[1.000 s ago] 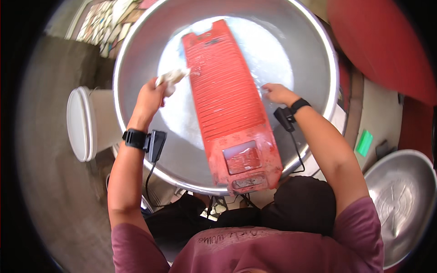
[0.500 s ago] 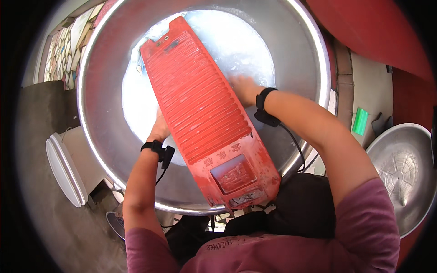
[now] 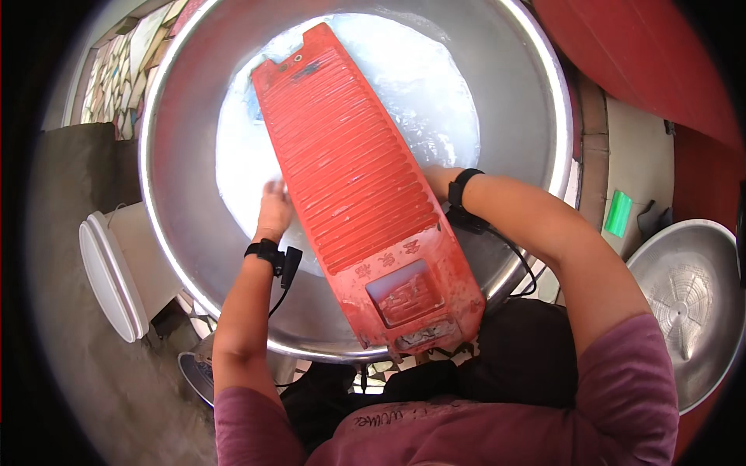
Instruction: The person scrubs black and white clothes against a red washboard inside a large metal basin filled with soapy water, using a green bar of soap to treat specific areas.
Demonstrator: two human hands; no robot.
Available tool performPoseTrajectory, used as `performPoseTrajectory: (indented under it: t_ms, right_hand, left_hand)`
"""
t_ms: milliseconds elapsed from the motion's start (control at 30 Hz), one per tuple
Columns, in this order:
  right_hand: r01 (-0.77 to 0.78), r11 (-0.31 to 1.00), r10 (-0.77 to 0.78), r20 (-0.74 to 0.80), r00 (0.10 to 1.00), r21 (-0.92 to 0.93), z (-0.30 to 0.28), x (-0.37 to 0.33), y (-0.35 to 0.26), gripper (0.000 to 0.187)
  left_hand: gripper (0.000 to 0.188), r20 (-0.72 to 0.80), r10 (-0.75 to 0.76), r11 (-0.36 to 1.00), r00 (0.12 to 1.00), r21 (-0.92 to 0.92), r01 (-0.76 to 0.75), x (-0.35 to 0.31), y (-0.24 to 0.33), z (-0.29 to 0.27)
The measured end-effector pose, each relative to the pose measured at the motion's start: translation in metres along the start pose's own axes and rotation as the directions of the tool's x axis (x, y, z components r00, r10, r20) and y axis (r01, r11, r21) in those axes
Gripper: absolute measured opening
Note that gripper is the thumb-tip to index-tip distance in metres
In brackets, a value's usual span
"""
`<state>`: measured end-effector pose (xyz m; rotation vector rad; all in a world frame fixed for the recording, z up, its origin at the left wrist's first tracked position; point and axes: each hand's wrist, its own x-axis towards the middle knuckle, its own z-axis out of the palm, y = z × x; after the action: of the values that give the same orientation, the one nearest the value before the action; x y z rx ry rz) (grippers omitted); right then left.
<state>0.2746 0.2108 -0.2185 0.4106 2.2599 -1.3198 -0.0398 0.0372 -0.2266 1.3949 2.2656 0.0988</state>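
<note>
A red ridged washboard [image 3: 350, 155] leans at a slant across a large metal basin [image 3: 186, 140]. Its far end reaches over whitish, sudsy water [image 3: 435, 101], and its near end rests over the basin's front rim. My left hand [image 3: 273, 208] is close beside the board's left edge, above the water, its fingers slightly apart and nothing visible in them. On the other side, my right hand [image 3: 440, 181] dips behind the board's right edge, which hides its fingers. A bit of bluish cloth [image 3: 255, 105] shows by the board's far left edge.
A white lidded bucket [image 3: 116, 272] stands left of the basin. To the right lie a shallow metal bowl [image 3: 676, 311] and a green object [image 3: 618, 213]. Something large and red [image 3: 645, 62] fills the upper right. Black wristbands with cables are on both my wrists.
My right hand has drawn nearer to me along the board's edge. My left hand now shows more of its fingers beside the board. The whole view has shifted slightly.
</note>
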Motion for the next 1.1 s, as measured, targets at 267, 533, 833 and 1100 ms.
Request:
performPoseTrajectory:
  t_ms: [267,533,833,1100]
  right_hand:
    - [-0.102,0.995,0.102,0.125,0.987,-0.005,-0.012,-0.037,-0.026,0.045]
    - [-0.234,0.957,0.263,-0.172,0.949,0.172,-0.104,-0.083,-0.032,0.021]
    - [0.151,0.819,0.105,-0.404,0.909,0.554,-0.125,-0.13,-0.089,0.02]
    - [0.312,0.922,-0.241,-0.29,0.926,0.231,-0.1,-0.123,-0.142,0.025]
  left_hand:
    - [0.037,-0.115,-0.335,0.351,0.935,-0.936,0.01,-0.022,0.072,-0.137]
    - [0.04,-0.102,-0.092,0.072,0.991,-0.993,-0.095,-0.062,0.144,-0.184]
    - [0.05,0.429,-0.046,0.34,0.902,-0.843,0.418,-0.123,0.185,-0.115]
    - [0.05,0.316,-0.171,0.686,0.933,-0.642,0.343,-0.132,0.173,-0.11]
